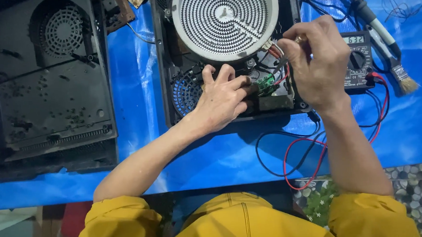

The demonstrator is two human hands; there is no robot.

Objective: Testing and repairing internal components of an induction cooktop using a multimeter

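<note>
1. Left hand (224,96): forearm runs up and right from the yellow sleeve; palm down inside the open cooker (170,63), fingers curled, fingertips pressed against the green board (266,84). It steadies the board by touch; I cannot tell whether it grips it.
2. Right hand (320,64): forearm rises nearly straight from the lower right; wrist bent left, thumb and fingers pinched shut on a thin probe (280,64).
3. Probe: long axis slants down and left from the pinch, tip pointing at the green board, just beside the red wires (285,77).
4. Green board: sits in the cooker's lower right corner, just below the coil (225,20).
5. Coil: round, white, spiral face up, in the cooker's upper half.
6. Meter (359,62): right of the cooker, partly behind the right hand; red and black leads (307,157) loop down over the blue sheet (134,88).
7. Brush (399,74): right of the meter, bristles pointing down and right.
8. Black cover (48,87): lies well apart at left, underside up, round fan grille at top.
</note>
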